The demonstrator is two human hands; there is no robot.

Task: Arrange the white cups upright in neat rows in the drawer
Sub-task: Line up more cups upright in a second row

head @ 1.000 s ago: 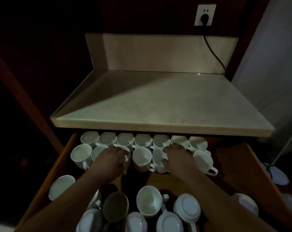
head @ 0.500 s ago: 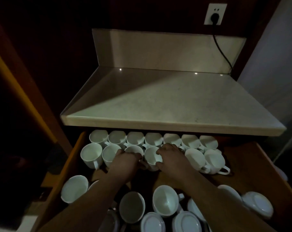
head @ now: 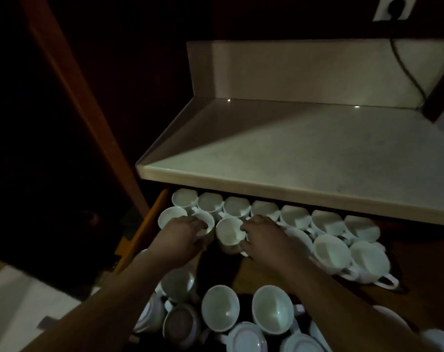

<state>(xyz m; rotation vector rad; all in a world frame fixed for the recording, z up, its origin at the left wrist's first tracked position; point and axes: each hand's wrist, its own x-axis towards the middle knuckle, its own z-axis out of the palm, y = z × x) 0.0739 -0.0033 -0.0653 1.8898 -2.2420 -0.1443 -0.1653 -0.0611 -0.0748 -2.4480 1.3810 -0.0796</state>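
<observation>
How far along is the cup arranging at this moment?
Done: a back row of seven upright cups stands under the countertop edge. In hand: the second row, where the left hand grips a second-row cup and the right hand grips the neighbouring cup. Left: the loose cups at the front, several upside down.

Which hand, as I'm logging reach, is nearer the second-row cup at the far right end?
Right. The right hand rests left of that cup, with cups between; the left hand is farther left, near the row's other end.
</observation>
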